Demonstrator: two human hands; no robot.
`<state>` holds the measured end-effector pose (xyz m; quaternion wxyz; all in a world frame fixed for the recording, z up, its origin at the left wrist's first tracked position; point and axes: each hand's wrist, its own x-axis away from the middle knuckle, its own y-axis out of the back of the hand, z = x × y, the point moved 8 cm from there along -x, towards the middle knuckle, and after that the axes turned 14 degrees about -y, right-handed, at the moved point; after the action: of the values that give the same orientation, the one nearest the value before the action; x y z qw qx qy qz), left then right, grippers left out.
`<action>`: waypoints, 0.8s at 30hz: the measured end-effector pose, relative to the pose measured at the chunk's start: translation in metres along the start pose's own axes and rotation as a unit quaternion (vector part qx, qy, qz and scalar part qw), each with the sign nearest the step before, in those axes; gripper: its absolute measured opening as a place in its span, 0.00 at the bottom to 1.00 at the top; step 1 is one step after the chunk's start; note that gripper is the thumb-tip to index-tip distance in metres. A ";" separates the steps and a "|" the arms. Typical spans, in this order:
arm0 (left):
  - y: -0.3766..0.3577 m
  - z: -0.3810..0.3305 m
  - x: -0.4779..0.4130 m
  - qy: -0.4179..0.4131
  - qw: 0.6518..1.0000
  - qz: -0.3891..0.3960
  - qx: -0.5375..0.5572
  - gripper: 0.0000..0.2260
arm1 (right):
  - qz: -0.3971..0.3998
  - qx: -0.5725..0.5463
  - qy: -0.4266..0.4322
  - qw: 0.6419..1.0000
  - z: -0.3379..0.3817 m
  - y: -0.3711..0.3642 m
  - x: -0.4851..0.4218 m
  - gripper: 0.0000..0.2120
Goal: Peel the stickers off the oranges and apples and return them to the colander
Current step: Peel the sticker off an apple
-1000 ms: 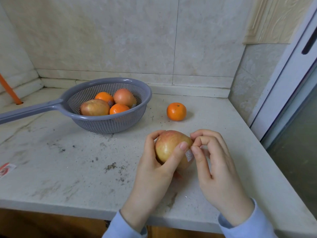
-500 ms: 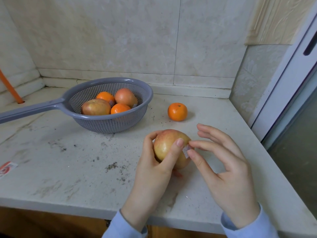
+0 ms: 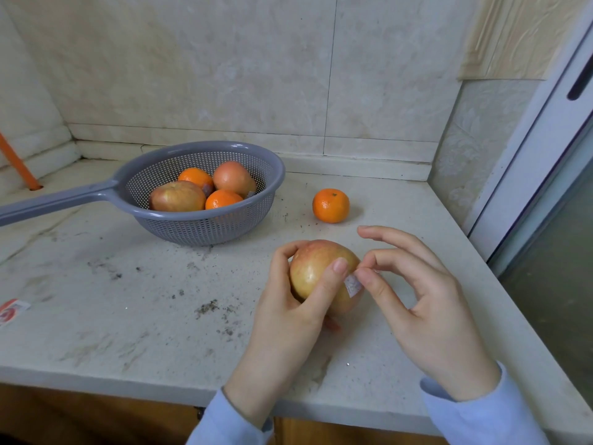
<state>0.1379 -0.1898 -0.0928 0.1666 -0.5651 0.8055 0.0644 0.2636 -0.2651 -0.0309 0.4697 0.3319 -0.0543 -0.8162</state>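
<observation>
The apple (image 3: 316,271), red and yellow, is near the front edge of the desk (image 3: 128,319), right of centre; whether it touches the surface cannot be told. The left hand (image 3: 288,319) grips it, with the thumb laid across the near face and the fingers curled round the far side. A small white sticker (image 3: 352,285) sits on the apple's right flank, one edge lifted. The right hand (image 3: 426,303) pinches the sticker between thumb and forefinger, and its other fingers are spread loosely and hold nothing. The desk's right edge runs close beside this hand, along a white door frame (image 3: 526,175). A loose orange (image 3: 330,205) stands behind the hands, apart from both, toward the rear right corner. The grey colander (image 3: 199,231) stands left of the orange, toward the rear. Its handle reaches to the left edge, and it holds two apples and two oranges. A stretch of desk scattered with dark specks separates the colander from the hands and widens toward the front left. A red and white label (image 3: 11,311) lies at the left edge. An orange rod (image 3: 19,165) stands near the rear left corner.
</observation>
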 end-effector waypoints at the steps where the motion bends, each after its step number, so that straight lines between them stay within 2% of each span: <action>1: 0.000 0.001 0.000 0.000 1.000 0.000 0.000 0.24 | 0.001 0.006 0.005 1.000 0.001 -0.001 0.000 0.06; 9: 0.000 0.002 0.000 0.005 1.000 -0.004 0.004 0.24 | -0.021 0.019 0.017 0.999 -0.002 -0.007 0.003 0.10; 24: 0.000 0.002 0.000 0.009 1.000 -0.003 0.014 0.26 | -0.076 0.082 0.066 0.992 0.003 -0.015 0.010 0.09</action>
<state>0.1383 -0.1896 -0.0943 0.1676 -0.5659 0.8058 0.0478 0.2472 -0.2655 -0.0391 0.3805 0.4257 -0.0645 -0.8184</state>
